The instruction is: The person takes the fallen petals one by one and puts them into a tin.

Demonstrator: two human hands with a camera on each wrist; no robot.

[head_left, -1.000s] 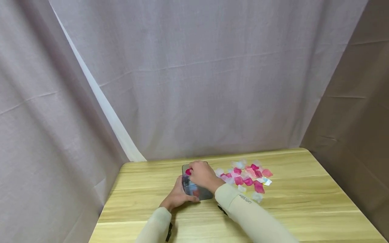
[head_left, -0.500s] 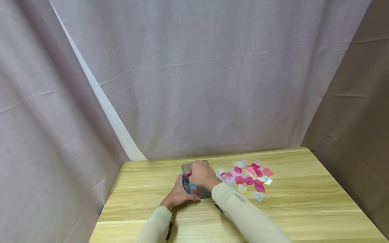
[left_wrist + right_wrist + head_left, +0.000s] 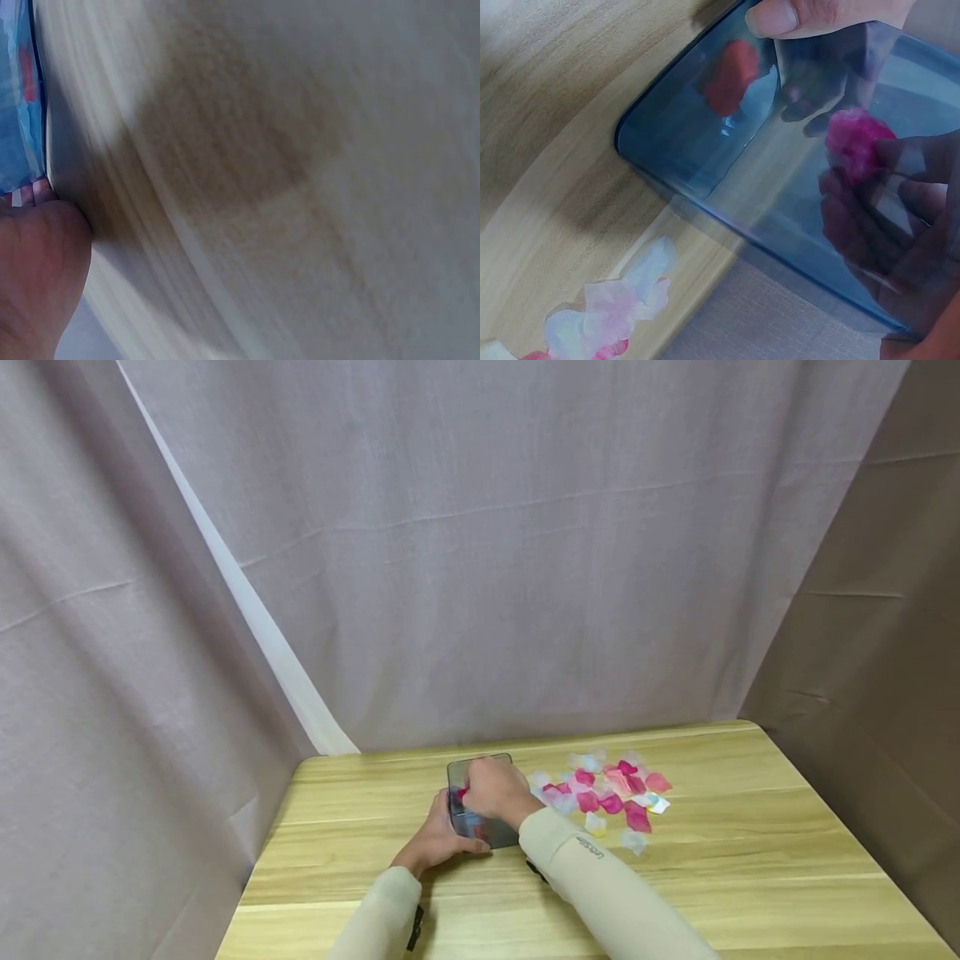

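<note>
A see-through blue-grey plastic box (image 3: 504, 836) stands on the table. My left hand (image 3: 437, 841) grips its left side, the thumb along the near edge. In the left wrist view part of that hand (image 3: 45, 262) shows beside the box wall (image 3: 19, 142). My right hand (image 3: 495, 789) reaches into the box. Seen from the right wrist, it pinches a magenta petal (image 3: 857, 142) between its fingertips, inside the walls. A red petal (image 3: 731, 79) shows in the box near one end. The right hand hides much of the box's interior in the head view.
Loose pink, white and pale petals (image 3: 588, 802) lie scattered on the wooden table (image 3: 750, 860), right of the box. A grey curtain (image 3: 525, 568) hangs behind the far table edge. Brown cloth (image 3: 862, 693) closes off the right side.
My right hand has moved slightly down and left, deeper into the box, with the magenta petal. The forearm has shifted left. My left hand keeps its grip on the box.
</note>
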